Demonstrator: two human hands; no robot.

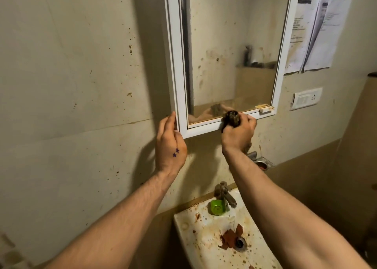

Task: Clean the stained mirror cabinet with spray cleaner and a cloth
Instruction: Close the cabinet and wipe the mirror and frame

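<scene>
A white-framed mirror cabinet [175, 64] hangs on the stained wall, its glass smeared with brown spots. My left hand [170, 144] lies with straight fingers against the cabinet's lower left corner and outer edge. My right hand [238, 134] grips a dark, bunched cloth [231, 117] and presses it on the bottom frame rail near the middle. The green cap of a spray bottle [217, 207] shows on the sink's rim below; the bottle's body is hidden.
A dirty white sink [204, 246] with red-brown stains sits below, with a metal tap [225, 194] at its back. A soap dish [263, 162] is fixed to the wall on the right. Papers [318, 29] and a switch plate [306, 98] lie right of the cabinet.
</scene>
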